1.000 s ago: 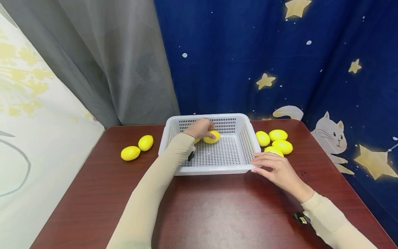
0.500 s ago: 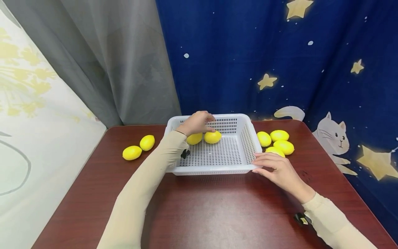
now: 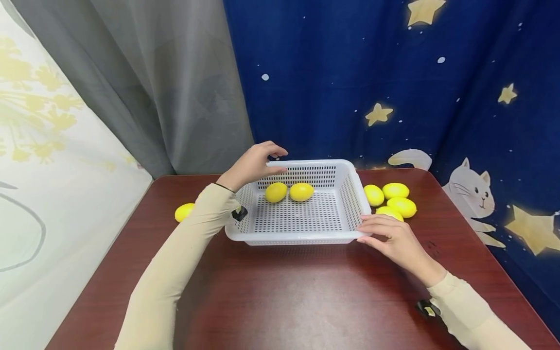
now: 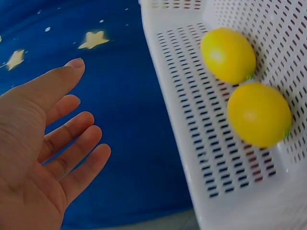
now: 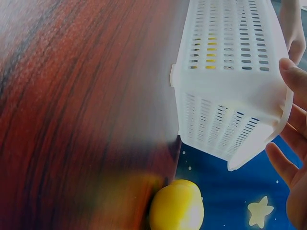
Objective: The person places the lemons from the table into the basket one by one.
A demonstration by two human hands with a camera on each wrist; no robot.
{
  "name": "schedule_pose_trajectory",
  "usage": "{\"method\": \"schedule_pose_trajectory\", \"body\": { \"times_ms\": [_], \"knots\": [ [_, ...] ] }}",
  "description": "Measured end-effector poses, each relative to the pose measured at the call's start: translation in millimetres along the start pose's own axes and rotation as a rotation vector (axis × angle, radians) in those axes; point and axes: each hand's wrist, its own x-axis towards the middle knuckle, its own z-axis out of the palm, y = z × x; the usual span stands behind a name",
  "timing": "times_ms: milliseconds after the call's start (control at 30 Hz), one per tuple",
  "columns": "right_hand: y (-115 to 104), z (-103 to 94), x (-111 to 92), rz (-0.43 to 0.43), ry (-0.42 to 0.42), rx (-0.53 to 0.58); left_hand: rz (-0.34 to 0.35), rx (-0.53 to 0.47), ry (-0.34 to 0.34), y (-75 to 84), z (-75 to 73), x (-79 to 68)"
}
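The person's left sleeve (image 3: 172, 265), lower left, and right sleeve (image 3: 468, 306), lower right, are cream. A thin black band (image 3: 225, 186) edges the left cuff (image 3: 218, 197); small black blocks (image 3: 239, 213) sit at both cuffs.

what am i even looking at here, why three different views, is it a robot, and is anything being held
There's no robot: these are a person's two bare hands. The wide view comes from a camera worn on the head, looking forward and down; the two closer views come from cameras on each wrist.

A white basket stands on a dark reddish table, with two lemons inside. Four lemons lie to its right, and one lemon shows to its left, beside the sleeve.

The left hand holds nothing. The right hand touches the basket's near right corner; whether it really grips it is hard to tell.
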Motion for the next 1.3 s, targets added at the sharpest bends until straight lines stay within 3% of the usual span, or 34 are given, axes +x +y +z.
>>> {"method": "schedule_pose_trajectory", "body": {
  "times_ms": [333, 933, 1300],
  "knots": [
    [2, 0.1, 0, 0.007, 0.000, 0.005, -0.053, 0.021, 0.080, -13.3, -29.2, -31.6],
    [2, 1.1, 0, 0.010, 0.001, 0.008, -0.102, 0.018, 0.127, -31.8, -54.0, -58.7],
    [1, 0.1, 1, 0.009, 0.005, 0.015, -0.148, 0.029, 0.157, -55.3, -63.0, -77.7]
  ]
}}
